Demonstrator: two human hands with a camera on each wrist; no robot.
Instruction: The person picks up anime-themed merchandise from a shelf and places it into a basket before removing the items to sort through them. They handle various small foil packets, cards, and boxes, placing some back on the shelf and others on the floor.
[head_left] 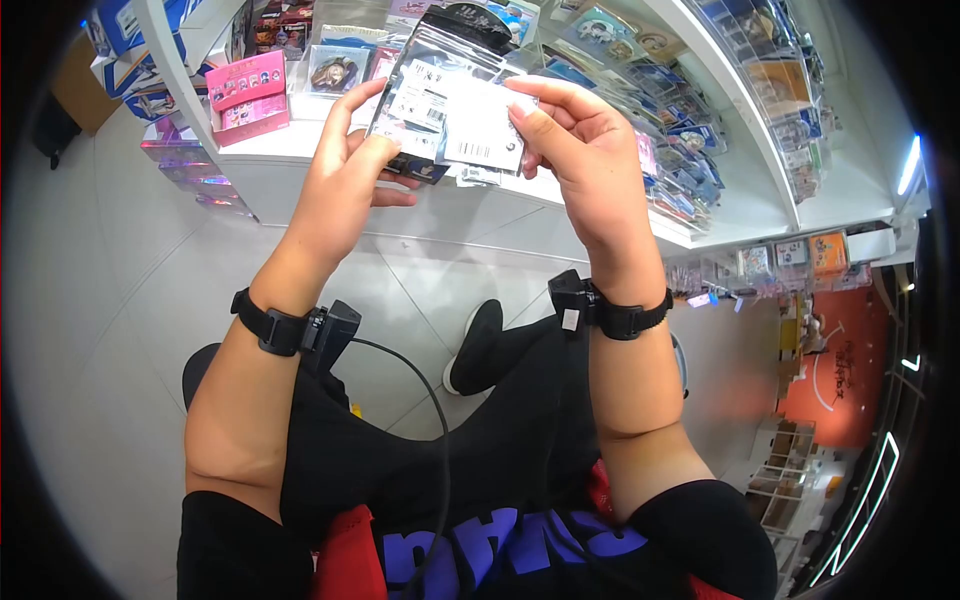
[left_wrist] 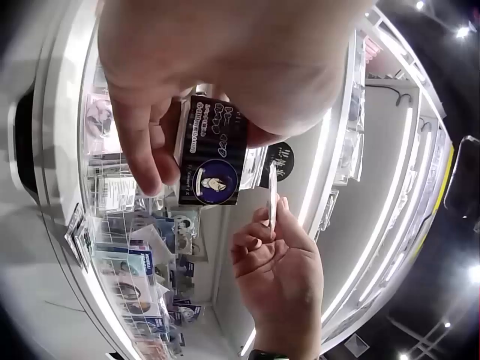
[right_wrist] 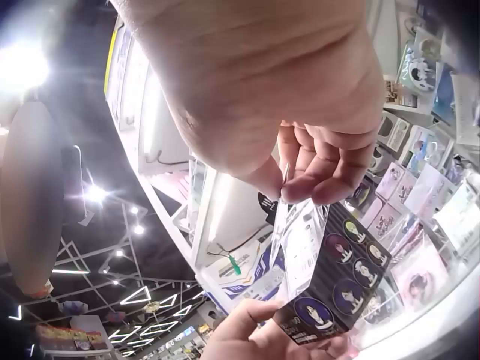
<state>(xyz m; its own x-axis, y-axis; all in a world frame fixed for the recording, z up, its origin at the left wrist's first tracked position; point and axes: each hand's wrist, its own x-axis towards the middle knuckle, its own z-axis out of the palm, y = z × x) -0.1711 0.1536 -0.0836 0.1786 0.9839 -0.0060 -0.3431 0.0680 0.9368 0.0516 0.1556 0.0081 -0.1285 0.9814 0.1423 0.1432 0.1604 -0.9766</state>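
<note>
My left hand [head_left: 345,185] grips a flat dark box [left_wrist: 215,154], its thumb on the near side and its fingers behind. Round character pictures and white lettering cover the dark faces in the wrist views; white labels show in the head view. Between the thumb and fingers of my right hand [head_left: 597,145] is a thin, flat packet [head_left: 485,128] with a white face and a barcode. It overlaps the box's right side in the head view. Seen from the left wrist, the packet [left_wrist: 272,196] is nearly edge-on, just beside the box.
A white shelf [head_left: 300,150] bears packaged goods in front of me, with a pink display box [head_left: 250,100] at its left. Rows of flat packets [head_left: 690,150] fill the shelving at right. Below are a tiled floor [head_left: 130,290] and my dark shoe [head_left: 475,350].
</note>
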